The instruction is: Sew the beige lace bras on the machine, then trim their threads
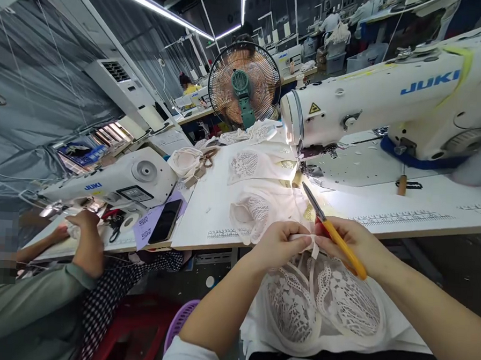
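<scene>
A white lace bra (349,301) hangs over my lap, its two cups facing up. My left hand (281,245) is closed in a pinch on a narrow white strip at the bra's centre. Close beside it, my right hand (348,239) pinches the same part and also keeps a pair of orange-handled scissors (338,240) in its grip. The scissors' dark blades point up and left toward the sewing machine's needle area. More white lace bra pieces (259,208) lie on the table just beyond my left hand, with some fabric under the needle.
A white JUKI sewing machine (374,95) stands over the table (403,215) at right. At left a co-worker's arm (88,242) reaches to another machine (123,176). Nearby are a phone (166,220), a purple basket (180,316), a red stool (140,320) and a large fan (244,83).
</scene>
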Demonstrator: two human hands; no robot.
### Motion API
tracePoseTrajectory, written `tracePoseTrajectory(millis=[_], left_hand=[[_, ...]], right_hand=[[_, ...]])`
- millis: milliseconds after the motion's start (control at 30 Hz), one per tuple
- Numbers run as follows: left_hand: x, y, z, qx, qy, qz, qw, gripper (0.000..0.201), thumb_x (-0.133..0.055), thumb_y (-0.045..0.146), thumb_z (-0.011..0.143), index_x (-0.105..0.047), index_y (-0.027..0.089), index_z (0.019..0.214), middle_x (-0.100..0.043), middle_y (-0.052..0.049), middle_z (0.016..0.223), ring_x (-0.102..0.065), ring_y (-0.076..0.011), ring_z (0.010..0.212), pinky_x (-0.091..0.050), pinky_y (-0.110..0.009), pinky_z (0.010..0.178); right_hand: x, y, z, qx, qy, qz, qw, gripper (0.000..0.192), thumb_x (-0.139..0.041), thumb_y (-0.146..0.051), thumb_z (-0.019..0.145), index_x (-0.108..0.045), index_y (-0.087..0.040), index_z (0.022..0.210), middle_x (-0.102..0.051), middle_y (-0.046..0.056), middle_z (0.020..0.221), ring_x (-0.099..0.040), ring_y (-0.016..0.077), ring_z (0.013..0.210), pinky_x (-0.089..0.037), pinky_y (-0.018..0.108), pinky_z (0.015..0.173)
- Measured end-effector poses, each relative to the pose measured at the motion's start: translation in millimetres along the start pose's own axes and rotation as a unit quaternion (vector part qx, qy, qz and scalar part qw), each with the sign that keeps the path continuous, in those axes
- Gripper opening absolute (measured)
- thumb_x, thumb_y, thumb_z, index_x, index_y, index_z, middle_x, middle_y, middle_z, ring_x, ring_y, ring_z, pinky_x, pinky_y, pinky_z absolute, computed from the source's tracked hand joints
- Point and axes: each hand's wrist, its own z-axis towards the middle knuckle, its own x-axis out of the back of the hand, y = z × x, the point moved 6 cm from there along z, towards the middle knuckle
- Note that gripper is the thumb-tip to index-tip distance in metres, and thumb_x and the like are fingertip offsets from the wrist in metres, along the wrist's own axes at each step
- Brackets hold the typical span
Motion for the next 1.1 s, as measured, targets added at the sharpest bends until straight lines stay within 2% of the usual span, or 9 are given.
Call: tracePoseTrajectory(millis=[367, 500, 600, 667, 733, 800, 867, 1000, 1100], left_hand=[[8.5, -8.0, -9.4, -0.005, 0.061, -0.151, 0.987, 0.033, -0.075, 0.043, 0.062, -0.060, 0.014, 0.071, -0.055, 0.001, 0.067, -0.047, -0.0098, 0.064, -0.036, -0.024, 0.064], [7.8, -5.2, -15.1, -0.034, 0.066, -0.117, 0.990, 0.027, -0.069, 0.040, 0.070, -0.063, 0.015, 0.078, -0.057, -0.001, 0.071, -0.050, -0.0118, 0.068, -0.039, -0.026, 0.067], [6.6, 7.5, -23.4, -0.129, 0.060, 0.013, 0.990, 0.021, -0.055, 0.030, 0.082, -0.065, 0.017, 0.095, -0.059, -0.004, 0.078, -0.053, -0.0140, 0.072, -0.041, -0.027, 0.068], [-0.8, 21.2, -33.5, -0.238, 0.043, 0.170, 0.955, 0.025, -0.046, 0.021, 0.086, -0.065, 0.019, 0.103, -0.057, -0.004, 0.078, -0.052, -0.0137, 0.071, -0.041, -0.027, 0.066], [-13.9, 29.2, -45.0, -0.330, 0.027, 0.340, 0.880, 0.033, -0.040, 0.014, 0.085, -0.063, 0.021, 0.108, -0.053, -0.004, 0.075, -0.050, -0.0132, 0.068, -0.041, -0.027, 0.064], [-27.7, 28.2, -52.5, -0.368, 0.022, 0.471, 0.802, 0.038, -0.038, 0.011, 0.085, -0.060, 0.023, 0.112, -0.050, -0.002, 0.073, -0.046, -0.0132, 0.066, -0.039, -0.027, 0.062], [-41.6, 21.0, -54.7, -0.361, 0.007, 0.551, 0.752, 0.039, -0.038, 0.012, 0.087, -0.057, 0.026, 0.117, -0.050, -0.001, 0.073, -0.045, -0.0136, 0.066, -0.039, -0.028, 0.062], [-66.1, 8.4, -55.7, -0.346, -0.052, 0.597, 0.722, 0.034, -0.040, 0.019, 0.091, -0.054, 0.030, 0.119, -0.052, 0.000, 0.076, -0.049, -0.0132, 0.069, -0.042, -0.028, 0.066], [-59.1, 15.3, -53.8, -0.367, -0.071, 0.554, 0.743, 0.033, -0.041, 0.021, 0.089, -0.054, 0.025, 0.119, -0.060, -0.003, 0.087, -0.056, -0.0147, 0.081, -0.046, -0.029, 0.075]], right_hand=[[16.0, 44.6, -18.1, -0.063, 0.060, 0.060, 0.994, 0.041, -0.066, -0.058, 0.070, -0.057, -0.020, 0.083, -0.069, 0.007, 0.087, -0.064, 0.0177, 0.068, -0.050, 0.027, 0.056], [8.7, 45.4, -17.3, -0.058, 0.048, 0.051, 0.996, 0.042, -0.063, -0.060, 0.071, -0.056, -0.020, 0.081, -0.069, 0.007, 0.087, -0.066, 0.0199, 0.070, -0.051, 0.028, 0.056], [6.2, 41.5, -14.6, -0.046, 0.053, 0.043, 0.997, 0.040, -0.061, -0.060, 0.072, -0.056, -0.021, 0.082, -0.069, 0.007, 0.082, -0.066, 0.0214, 0.074, -0.051, 0.029, 0.057], [9.4, 37.7, -13.5, -0.033, 0.078, 0.021, 0.996, 0.041, -0.061, -0.060, 0.072, -0.056, -0.021, 0.081, -0.067, 0.006, 0.076, -0.065, 0.0215, 0.072, -0.050, 0.030, 0.058], [15.7, 33.4, -13.6, -0.016, 0.115, -0.008, 0.993, 0.040, -0.060, -0.060, 0.072, -0.056, -0.021, 0.080, -0.065, 0.004, 0.074, -0.063, 0.0204, 0.069, -0.050, 0.031, 0.060], [22.2, 28.4, -14.3, 0.004, 0.150, -0.053, 0.987, 0.038, -0.060, -0.059, 0.072, -0.054, -0.022, 0.077, -0.063, 0.002, 0.072, -0.060, 0.0192, 0.066, -0.049, 0.032, 0.060], [25.3, 23.8, -14.0, 0.019, 0.166, -0.106, 0.980, 0.036, -0.061, -0.057, 0.070, -0.053, -0.022, 0.073, -0.061, 0.001, 0.070, -0.058, 0.0193, 0.065, -0.047, 0.033, 0.061], [20.9, 26.1, -8.9, 0.005, 0.142, -0.165, 0.976, 0.030, -0.067, -0.047, 0.062, -0.052, -0.022, 0.068, -0.062, 0.002, 0.068, -0.057, 0.0209, 0.064, -0.047, 0.035, 0.060], [18.8, 32.0, -9.9, 0.007, 0.121, -0.135, 0.983, 0.027, -0.066, -0.045, 0.064, -0.054, -0.021, 0.069, -0.060, 0.002, 0.067, -0.056, 0.0198, 0.064, -0.047, 0.034, 0.060]])
